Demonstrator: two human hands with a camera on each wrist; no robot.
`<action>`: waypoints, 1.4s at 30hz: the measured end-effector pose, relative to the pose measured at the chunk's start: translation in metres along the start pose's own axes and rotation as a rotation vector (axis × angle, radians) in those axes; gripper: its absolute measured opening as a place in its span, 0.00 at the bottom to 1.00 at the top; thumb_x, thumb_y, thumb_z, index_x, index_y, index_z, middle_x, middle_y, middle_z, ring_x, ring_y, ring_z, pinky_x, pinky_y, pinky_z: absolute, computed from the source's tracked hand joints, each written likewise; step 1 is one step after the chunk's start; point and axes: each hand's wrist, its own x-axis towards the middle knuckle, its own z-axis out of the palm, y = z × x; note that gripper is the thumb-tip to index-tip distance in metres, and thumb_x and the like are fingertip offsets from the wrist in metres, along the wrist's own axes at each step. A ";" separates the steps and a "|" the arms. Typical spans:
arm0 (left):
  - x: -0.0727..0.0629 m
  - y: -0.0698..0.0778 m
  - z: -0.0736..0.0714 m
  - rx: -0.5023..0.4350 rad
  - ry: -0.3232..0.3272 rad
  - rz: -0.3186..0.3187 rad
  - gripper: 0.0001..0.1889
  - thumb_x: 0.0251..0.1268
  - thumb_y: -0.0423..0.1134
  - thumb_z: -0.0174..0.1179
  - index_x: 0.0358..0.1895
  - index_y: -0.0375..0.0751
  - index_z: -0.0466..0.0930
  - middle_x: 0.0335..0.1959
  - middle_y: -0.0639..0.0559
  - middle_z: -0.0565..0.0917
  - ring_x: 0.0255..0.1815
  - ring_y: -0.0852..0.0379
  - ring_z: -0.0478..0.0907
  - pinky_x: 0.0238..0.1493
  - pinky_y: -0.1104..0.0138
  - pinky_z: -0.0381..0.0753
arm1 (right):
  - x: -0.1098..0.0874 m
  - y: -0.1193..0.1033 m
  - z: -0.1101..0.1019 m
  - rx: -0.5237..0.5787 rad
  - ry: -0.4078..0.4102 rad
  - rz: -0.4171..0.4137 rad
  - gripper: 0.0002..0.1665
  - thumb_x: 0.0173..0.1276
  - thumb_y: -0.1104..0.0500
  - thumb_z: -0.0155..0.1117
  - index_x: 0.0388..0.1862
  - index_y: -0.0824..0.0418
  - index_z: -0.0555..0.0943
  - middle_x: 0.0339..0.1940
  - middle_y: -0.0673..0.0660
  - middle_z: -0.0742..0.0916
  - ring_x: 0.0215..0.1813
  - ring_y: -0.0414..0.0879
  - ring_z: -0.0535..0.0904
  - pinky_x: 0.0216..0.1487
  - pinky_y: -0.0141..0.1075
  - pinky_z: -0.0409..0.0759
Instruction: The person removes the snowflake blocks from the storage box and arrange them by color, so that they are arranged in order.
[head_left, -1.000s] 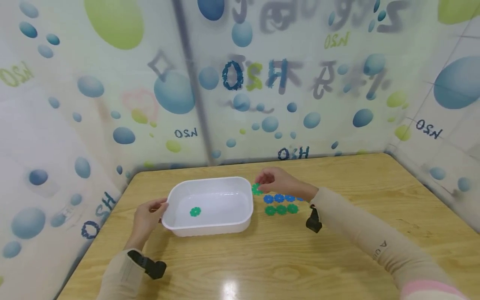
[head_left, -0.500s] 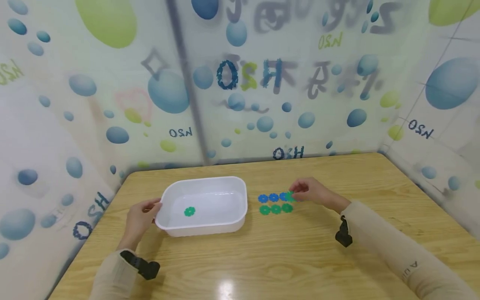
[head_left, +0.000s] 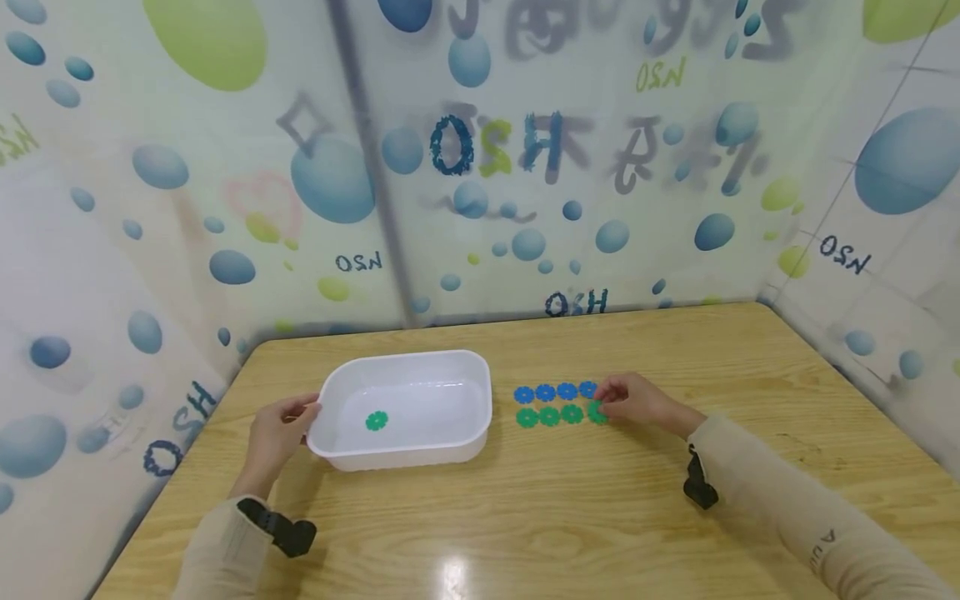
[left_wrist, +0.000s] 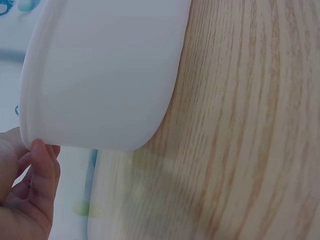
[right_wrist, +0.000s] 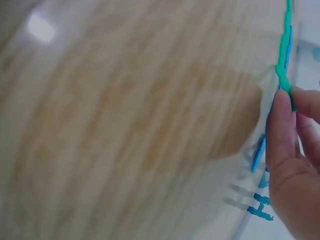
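My left hand point(head_left: 277, 433) grips the left rim of a white plastic tub point(head_left: 405, 457); in the left wrist view the fingers point(left_wrist: 42, 170) pinch its edge. One green flower-shaped disc point(head_left: 377, 421) lies inside the tub. Right of the tub, my right hand point(head_left: 641, 404) pinches another green flower-shaped disc point(head_left: 597, 412) at the right end of a green row. In the right wrist view this green disc point(right_wrist: 284, 82) sits between thumb and fingertips, tilted. Just behind the green row runs a row of blue flower-shaped discs point(head_left: 545, 392), its right end close to my fingers.
The wooden table point(head_left: 555, 517) extends in front of the tub and to the right of the rows. A patterned wall sheet point(head_left: 495, 275) stands along the table's back edge.
My right hand has carried the green disc from beside the tub's right rim, rightward over the blue row, then down to the green row's right end. The left hand keeps its grip on the tub.
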 end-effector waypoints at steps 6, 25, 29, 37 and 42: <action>-0.002 0.003 0.000 0.001 0.006 0.007 0.20 0.62 0.41 0.54 0.54 0.32 0.72 0.39 0.38 0.74 0.30 0.55 0.74 0.26 0.67 0.78 | -0.002 -0.003 0.006 -0.119 0.083 -0.018 0.07 0.56 0.69 0.61 0.34 0.70 0.78 0.30 0.56 0.80 0.32 0.45 0.74 0.32 0.33 0.74; 0.035 -0.047 0.012 0.031 0.044 0.036 0.21 0.61 0.50 0.53 0.54 0.42 0.74 0.41 0.43 0.75 0.32 0.54 0.74 0.19 0.75 0.75 | -0.001 -0.013 0.011 -0.238 0.116 0.026 0.05 0.55 0.69 0.62 0.32 0.69 0.78 0.28 0.55 0.80 0.30 0.45 0.73 0.31 0.35 0.74; 0.049 -0.065 0.018 0.078 0.076 0.050 0.22 0.61 0.53 0.51 0.54 0.46 0.74 0.42 0.45 0.75 0.34 0.54 0.74 0.26 0.71 0.78 | 0.000 -0.012 0.011 -0.240 0.124 0.041 0.05 0.55 0.68 0.62 0.32 0.69 0.79 0.28 0.55 0.80 0.30 0.44 0.73 0.30 0.34 0.73; 0.031 -0.041 0.008 0.013 0.005 0.041 0.23 0.60 0.49 0.54 0.56 0.40 0.72 0.42 0.39 0.74 0.33 0.52 0.74 0.16 0.77 0.73 | 0.000 -0.010 0.012 -0.232 0.134 0.044 0.06 0.54 0.68 0.63 0.32 0.69 0.79 0.27 0.54 0.79 0.29 0.44 0.72 0.29 0.34 0.72; 0.036 -0.047 0.009 0.025 -0.001 0.042 0.25 0.60 0.51 0.53 0.56 0.41 0.72 0.42 0.40 0.74 0.33 0.53 0.74 0.18 0.77 0.74 | -0.001 -0.011 0.013 -0.234 0.143 0.043 0.06 0.54 0.68 0.63 0.32 0.69 0.79 0.27 0.54 0.79 0.30 0.44 0.73 0.30 0.34 0.73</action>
